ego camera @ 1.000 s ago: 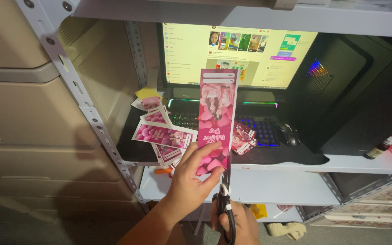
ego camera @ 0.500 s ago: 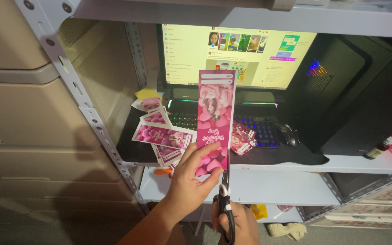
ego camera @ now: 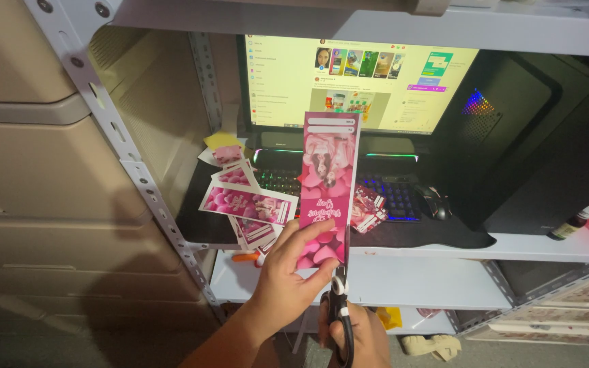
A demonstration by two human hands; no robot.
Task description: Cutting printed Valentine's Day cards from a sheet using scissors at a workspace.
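My left hand (ego camera: pixel 288 272) holds a tall pink printed card (ego camera: pixel 328 184) upright by its lower end, thumb on its front. My right hand (ego camera: pixel 356 337), low at the frame's bottom edge, grips black-handled scissors (ego camera: pixel 341 300). Their blades point up along the card's right edge, near its bottom. Behind the card, several cut pink cards (ego camera: pixel 247 203) lie piled on a dark mat (ego camera: pixel 417 235) by a lit keyboard (ego camera: pixel 390 194).
A bright monitor (ego camera: pixel 356 82) stands at the back of a white metal shelf (ego camera: pixel 403 272), with a dark computer case (ego camera: pixel 540 150) and a mouse (ego camera: pixel 434 201) to the right. A beige cabinet (ego camera: pixel 42 177) fills the left. A perforated shelf post (ego camera: pixel 131 170) runs diagonally.
The card, my two hands and the scissors stay almost where they were; the card has shifted only slightly.
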